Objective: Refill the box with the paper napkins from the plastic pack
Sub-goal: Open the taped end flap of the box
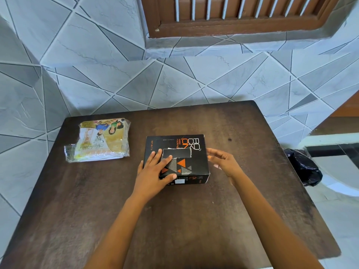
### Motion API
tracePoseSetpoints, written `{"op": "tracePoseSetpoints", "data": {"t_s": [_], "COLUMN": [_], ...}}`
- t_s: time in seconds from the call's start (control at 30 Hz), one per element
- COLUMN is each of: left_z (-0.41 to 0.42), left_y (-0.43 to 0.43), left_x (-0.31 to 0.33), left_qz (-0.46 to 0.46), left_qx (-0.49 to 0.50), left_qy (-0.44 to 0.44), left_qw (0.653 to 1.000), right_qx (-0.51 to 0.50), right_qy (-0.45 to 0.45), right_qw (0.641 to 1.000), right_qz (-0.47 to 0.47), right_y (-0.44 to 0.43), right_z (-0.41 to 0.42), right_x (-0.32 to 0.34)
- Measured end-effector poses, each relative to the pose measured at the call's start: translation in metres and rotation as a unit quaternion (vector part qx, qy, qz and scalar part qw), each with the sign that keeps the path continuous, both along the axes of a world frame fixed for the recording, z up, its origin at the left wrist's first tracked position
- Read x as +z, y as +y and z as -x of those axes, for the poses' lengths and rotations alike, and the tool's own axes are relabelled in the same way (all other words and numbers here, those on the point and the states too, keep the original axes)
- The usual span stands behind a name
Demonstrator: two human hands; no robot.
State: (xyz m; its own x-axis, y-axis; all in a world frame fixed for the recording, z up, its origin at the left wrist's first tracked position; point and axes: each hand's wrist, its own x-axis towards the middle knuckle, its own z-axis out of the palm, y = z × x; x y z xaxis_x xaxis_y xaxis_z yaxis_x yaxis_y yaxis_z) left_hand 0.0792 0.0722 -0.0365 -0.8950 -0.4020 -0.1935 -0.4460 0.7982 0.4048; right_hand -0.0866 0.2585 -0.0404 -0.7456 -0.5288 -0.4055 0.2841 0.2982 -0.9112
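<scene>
Left hand [155,169] spread flat atop black box [196,152], right hand [223,162] open, fingers loosely curled beside its right edge

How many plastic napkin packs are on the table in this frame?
1. The plastic pack lies at the table's far left corner, apart from the black box under the left hand. Nothing suggests a hidden one.

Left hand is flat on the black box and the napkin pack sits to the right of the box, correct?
Not quite. The head view shows the left hand flat on the black box, but the napkin pack lies to the left of it.
</scene>
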Motion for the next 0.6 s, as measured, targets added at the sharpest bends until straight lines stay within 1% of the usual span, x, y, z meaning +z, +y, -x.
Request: {"op": "tracePoseSetpoints", "data": {"t_s": [0.13, 0.4, 0.6], "left_z": [-0.001, 0.001, 0.0], "left_y": [0.0, 0.0, 0.001], "left_x": [-0.002, -0.003, 0.0], "left_qz": [0.002, 0.003, 0.003], "left_qx": [-0.001, 0.0, 0.002], "left_qy": [0.007, 0.004, 0.006], "left_qw": [1.0, 1.0, 1.0], "right_qx": [-0.004, -0.004, 0.005], "right_qy": [0.003, 0.07, 0.099], "right_qw": [1.0, 0.997, 0.994], "right_qz": [0.001, -0.017, -0.051], "right_y": [0.0, -0.011, -0.016], "right_z": [0.0, 0.007, 0.009], "right_x": [0.0, 0.005, 0.004]}}
